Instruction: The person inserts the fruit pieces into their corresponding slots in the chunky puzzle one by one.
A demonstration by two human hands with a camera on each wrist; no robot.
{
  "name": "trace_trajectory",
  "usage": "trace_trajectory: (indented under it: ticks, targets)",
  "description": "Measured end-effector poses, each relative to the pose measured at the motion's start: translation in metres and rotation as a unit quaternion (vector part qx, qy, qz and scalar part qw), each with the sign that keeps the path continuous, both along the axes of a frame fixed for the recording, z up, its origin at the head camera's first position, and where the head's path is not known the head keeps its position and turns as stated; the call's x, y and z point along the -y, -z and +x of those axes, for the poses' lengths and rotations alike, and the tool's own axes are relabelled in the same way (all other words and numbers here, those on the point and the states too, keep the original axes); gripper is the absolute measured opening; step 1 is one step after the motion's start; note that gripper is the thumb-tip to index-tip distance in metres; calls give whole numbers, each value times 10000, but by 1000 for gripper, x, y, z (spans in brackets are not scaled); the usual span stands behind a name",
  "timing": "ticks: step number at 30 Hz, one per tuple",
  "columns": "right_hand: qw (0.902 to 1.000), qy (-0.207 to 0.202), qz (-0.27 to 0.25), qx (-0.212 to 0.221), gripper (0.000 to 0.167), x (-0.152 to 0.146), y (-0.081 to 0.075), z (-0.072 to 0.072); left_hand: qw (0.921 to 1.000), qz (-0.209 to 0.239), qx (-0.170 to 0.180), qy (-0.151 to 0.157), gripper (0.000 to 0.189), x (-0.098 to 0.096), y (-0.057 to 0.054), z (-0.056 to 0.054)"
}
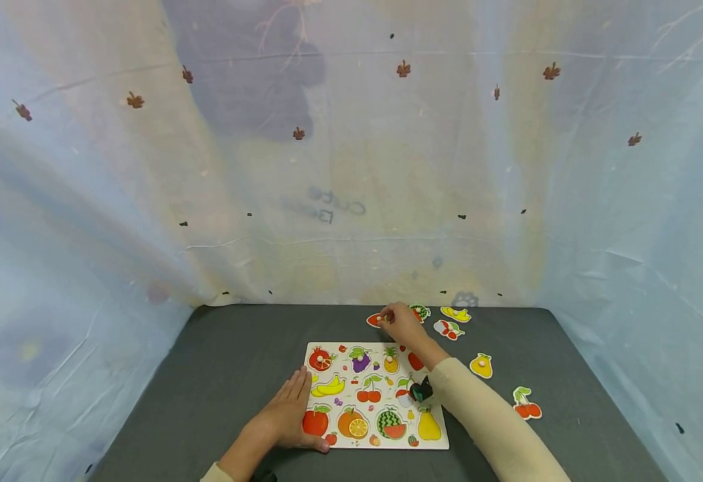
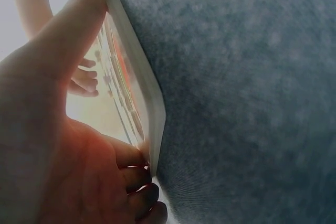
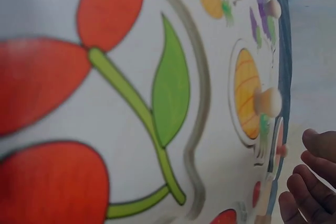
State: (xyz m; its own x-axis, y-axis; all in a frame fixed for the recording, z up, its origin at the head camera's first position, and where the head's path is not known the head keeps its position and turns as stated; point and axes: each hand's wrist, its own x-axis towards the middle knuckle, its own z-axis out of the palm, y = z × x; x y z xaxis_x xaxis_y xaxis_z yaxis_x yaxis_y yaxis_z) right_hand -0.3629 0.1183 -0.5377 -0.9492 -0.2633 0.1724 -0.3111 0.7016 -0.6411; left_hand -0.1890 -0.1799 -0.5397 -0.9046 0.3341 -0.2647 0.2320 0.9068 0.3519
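Note:
A white fruit puzzle board (image 1: 381,444) lies on the dark table. My left hand (image 1: 288,415) rests against its left edge, fingers straight, thumb at the lower edge; the left wrist view shows the fingertips touching the board's side. Beyond the top edge, my right hand (image 1: 404,327) hovers beside a small red knobbed piece (image 1: 372,320), its kind unclear. In the right wrist view the fingers (image 3: 312,142) are bent and look apart from the piece's knob (image 3: 284,150). Knobbed grapes (image 1: 360,361) and a pineapple piece (image 1: 390,363) sit in the board.
Loose knobbed pieces lie at the back and right: a watermelon (image 1: 420,312), bananas (image 1: 456,314), a red-and-white fruit (image 1: 449,329), a pear (image 1: 481,365) and cherries (image 1: 527,404). A patterned curtain (image 1: 351,167) hangs behind the table (image 1: 237,361).

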Motion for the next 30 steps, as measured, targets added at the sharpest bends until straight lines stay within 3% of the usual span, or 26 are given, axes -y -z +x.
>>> trace_trajectory:
  ticks: [16, 30]
  targets:
    - [9994, 82, 280, 190, 14, 3, 12, -15, 10000, 19, -23, 57, 146, 2, -1, 0]
    - [9991, 58, 367, 201, 14, 7, 11, -18, 10000, -46, 14, 5, 147, 1, 1, -1]
